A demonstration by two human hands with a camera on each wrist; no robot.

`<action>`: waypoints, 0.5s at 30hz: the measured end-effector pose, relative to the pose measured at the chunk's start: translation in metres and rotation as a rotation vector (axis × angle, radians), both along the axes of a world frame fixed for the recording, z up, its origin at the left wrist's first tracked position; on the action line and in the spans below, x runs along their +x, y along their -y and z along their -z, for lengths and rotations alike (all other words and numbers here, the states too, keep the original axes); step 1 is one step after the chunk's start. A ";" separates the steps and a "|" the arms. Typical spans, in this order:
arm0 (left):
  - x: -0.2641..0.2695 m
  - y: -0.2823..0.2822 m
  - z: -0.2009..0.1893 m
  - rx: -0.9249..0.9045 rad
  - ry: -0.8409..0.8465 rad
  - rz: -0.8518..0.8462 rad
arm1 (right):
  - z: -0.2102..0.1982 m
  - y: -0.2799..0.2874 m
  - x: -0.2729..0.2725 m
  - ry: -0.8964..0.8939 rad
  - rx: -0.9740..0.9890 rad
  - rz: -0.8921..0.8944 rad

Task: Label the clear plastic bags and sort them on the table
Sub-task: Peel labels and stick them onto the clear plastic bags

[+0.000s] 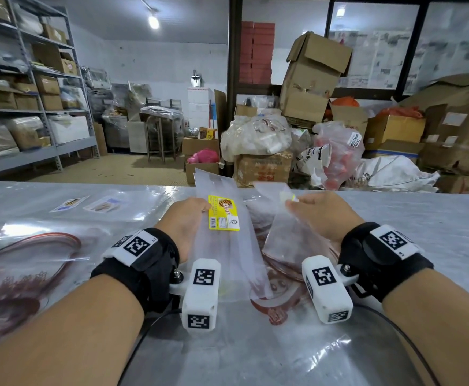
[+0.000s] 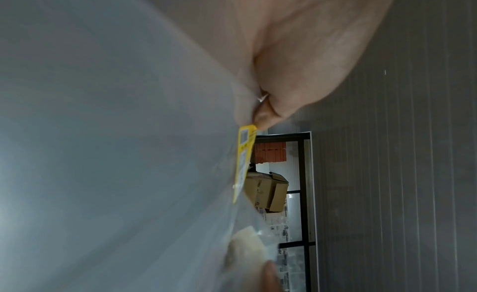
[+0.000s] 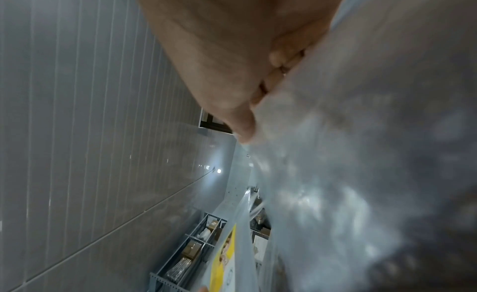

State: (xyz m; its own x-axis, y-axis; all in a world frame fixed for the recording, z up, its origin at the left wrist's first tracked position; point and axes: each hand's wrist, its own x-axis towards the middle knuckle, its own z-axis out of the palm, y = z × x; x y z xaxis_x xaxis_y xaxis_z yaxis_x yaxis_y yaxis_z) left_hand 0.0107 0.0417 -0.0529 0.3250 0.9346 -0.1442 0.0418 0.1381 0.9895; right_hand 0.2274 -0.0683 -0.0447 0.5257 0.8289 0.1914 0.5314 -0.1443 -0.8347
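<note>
While both forearms reach over the table (image 1: 422, 213), the left hand (image 1: 184, 221) pinches the edge of a long clear bag (image 1: 227, 252) between thumb and fingers, right beside the yellow label (image 1: 223, 213) stuck near the bag's upper end. That label carries a picture of baked goods, a slanted script word too blurred to read, a white panel with a barcode and fine print, and a small round emblem; none of the lettering can be made out. From the left wrist view the same label (image 2: 244, 164) shows edge-on just past the fingertips (image 2: 263, 117), with the bag's film (image 2: 116, 133) filling the left side. The right hand (image 1: 318, 215) holds a second clear bag (image 1: 289, 232) lifted off the table, its fingers curled and pinching the top near a small pale scrap with a yellow-green tint (image 1: 287, 196); what that scrap is cannot be told. In the right wrist view the thumb (image 3: 242, 131) presses on crinkled film (image 3: 361, 153). Two bags with picture labels (image 1: 70, 204) (image 1: 104, 204) lie flat at the far left of the table, and bags printed with dark red artwork (image 1: 19, 274) lie spread under and around the hands. Behind, a sack bears a sticker reading "(40's)" (image 1: 354, 140), and a cardboard box (image 1: 264, 168) shows red characters.
</note>
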 end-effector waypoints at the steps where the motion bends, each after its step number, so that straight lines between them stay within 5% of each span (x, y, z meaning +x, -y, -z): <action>1: 0.000 0.000 0.000 0.008 0.000 -0.001 | -0.002 0.000 -0.001 -0.014 0.082 0.009; 5: 0.003 -0.001 0.002 0.038 -0.015 0.026 | -0.007 0.000 -0.006 -0.235 0.326 -0.102; 10: 0.004 0.001 0.003 0.035 0.031 0.127 | 0.000 -0.002 -0.024 -0.127 0.190 -0.328; 15: 0.002 0.009 0.001 0.093 0.025 0.279 | 0.006 -0.005 -0.030 -0.145 0.120 -0.368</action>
State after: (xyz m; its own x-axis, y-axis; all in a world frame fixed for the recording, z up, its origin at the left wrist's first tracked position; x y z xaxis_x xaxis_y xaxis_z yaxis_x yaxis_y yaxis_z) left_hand 0.0128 0.0331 -0.0536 0.5739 0.8174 -0.0504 0.0406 0.0331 0.9986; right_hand 0.1970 -0.0633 -0.0503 0.2270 0.9428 0.2441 0.4054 0.1364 -0.9039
